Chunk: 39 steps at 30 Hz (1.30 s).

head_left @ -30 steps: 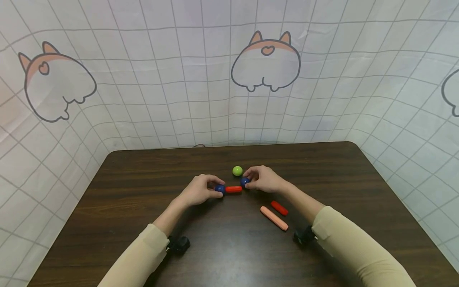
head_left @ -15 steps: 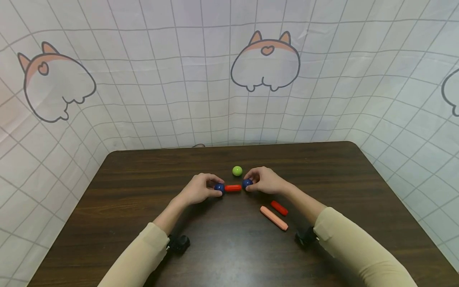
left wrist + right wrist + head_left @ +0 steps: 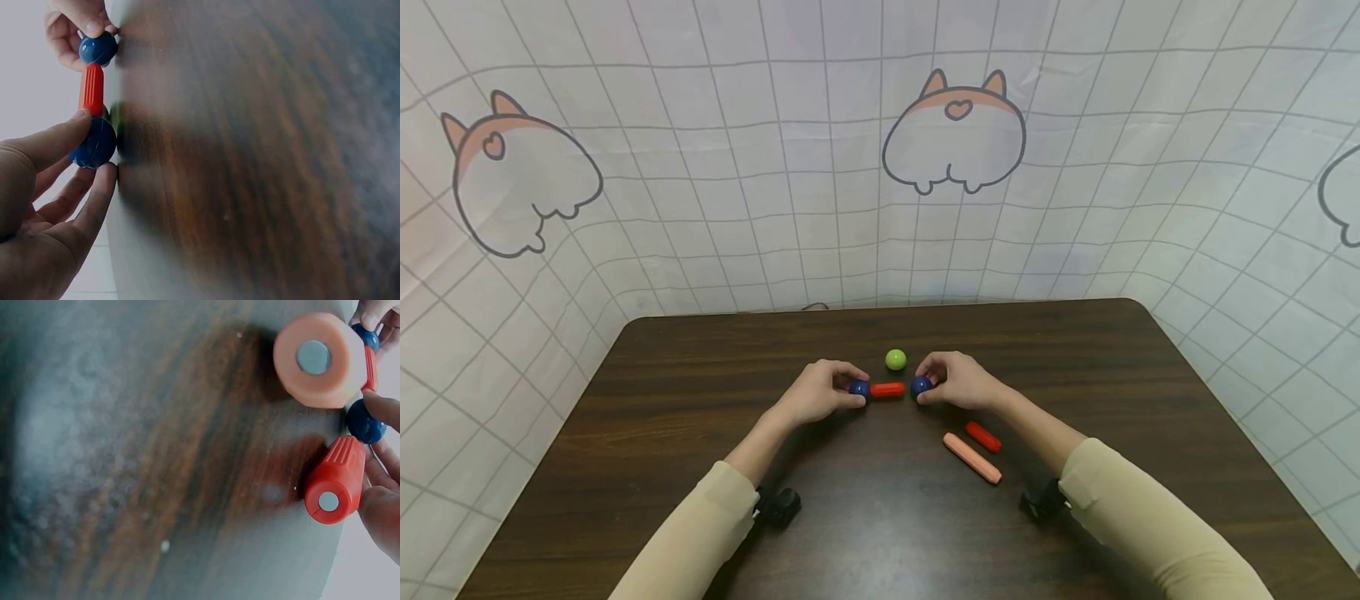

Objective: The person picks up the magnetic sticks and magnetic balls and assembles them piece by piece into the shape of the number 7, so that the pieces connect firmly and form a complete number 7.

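The red rod now lies level between both blue balls, no longer tilted. The left hand pinches the left blue ball; the right hand pinches the right blue ball. No writing is legible.

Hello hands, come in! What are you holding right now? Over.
Left hand pinches blue ball; right hand pinches other blue ball. Red rod between them. Green ball just behind.

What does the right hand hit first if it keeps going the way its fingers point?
The right hand grips a blue ball and points toward the left hand. Straight on, the ball would likely meet the short red rod first; whether a gap separates them is unclear.
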Motion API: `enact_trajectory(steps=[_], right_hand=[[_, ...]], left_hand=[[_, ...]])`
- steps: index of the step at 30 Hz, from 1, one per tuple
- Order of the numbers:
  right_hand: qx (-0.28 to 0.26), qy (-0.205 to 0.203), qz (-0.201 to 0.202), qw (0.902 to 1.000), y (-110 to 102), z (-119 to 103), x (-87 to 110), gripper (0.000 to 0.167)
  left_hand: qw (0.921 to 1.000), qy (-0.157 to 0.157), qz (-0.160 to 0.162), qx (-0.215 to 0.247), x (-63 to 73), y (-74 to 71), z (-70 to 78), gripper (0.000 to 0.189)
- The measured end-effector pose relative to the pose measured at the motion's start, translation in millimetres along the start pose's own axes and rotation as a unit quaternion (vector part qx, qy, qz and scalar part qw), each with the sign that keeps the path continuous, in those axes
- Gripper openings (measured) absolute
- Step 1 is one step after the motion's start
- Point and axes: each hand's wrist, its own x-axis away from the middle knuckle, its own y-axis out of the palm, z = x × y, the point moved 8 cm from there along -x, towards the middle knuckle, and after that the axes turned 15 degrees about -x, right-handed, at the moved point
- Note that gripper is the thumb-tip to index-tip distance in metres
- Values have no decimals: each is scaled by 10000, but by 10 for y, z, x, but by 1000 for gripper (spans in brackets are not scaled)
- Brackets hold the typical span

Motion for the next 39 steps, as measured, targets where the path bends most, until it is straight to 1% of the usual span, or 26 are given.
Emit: enact_trajectory(steps=[11, 18, 31, 39], right_hand=[[-124, -61, 192, 9997, 1, 22, -11, 35], [-174, -70, 210, 9996, 18, 19, -15, 35], [-208, -93, 253, 9994, 14, 33, -26, 34], [-221, -43, 318, 9992, -25, 54, -17, 33]], left_hand=[[10000, 3, 71, -28, -71, 23, -22, 33], [10000, 9, 62, -25, -81, 20, 3, 33], [10000, -77, 57, 26, -111, 38, -19, 33], [9999, -98, 127, -2, -135, 47, -17, 31]])
